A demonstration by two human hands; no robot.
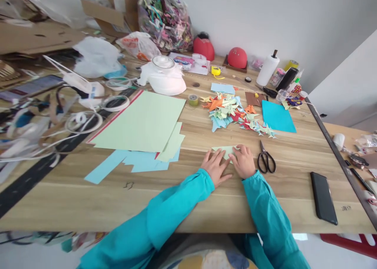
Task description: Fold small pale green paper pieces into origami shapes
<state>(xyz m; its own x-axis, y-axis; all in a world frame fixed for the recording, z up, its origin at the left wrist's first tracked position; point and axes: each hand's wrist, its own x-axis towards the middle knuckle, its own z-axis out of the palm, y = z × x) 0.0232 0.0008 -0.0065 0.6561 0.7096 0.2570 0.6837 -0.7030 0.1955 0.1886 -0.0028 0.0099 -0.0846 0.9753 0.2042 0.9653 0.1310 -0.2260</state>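
A small folded piece of pale green paper (pixel 226 150) lies on the wooden table in front of me. My left hand (pixel 214 167) rests flat on its left part, fingers spread. On the right part is my right hand (pixel 244 162), its fingers bent and pressed together at the paper's edge. Both hands hide some of the paper. Black-handled scissors (pixel 266 161) lie just right of my right hand. Beyond the hands is a heap of folded paper figures (pixel 226 111) in green, orange, blue and red.
Large green sheets (pixel 141 121) and blue paper strips (pixel 106 167) lie to the left. A turquoise sheet (pixel 278 116) is at the right, a black phone (pixel 324 198) near the front right. A white glue gun (pixel 88 89) and cables clutter the far left; tape (pixel 193 100) stands mid-table.
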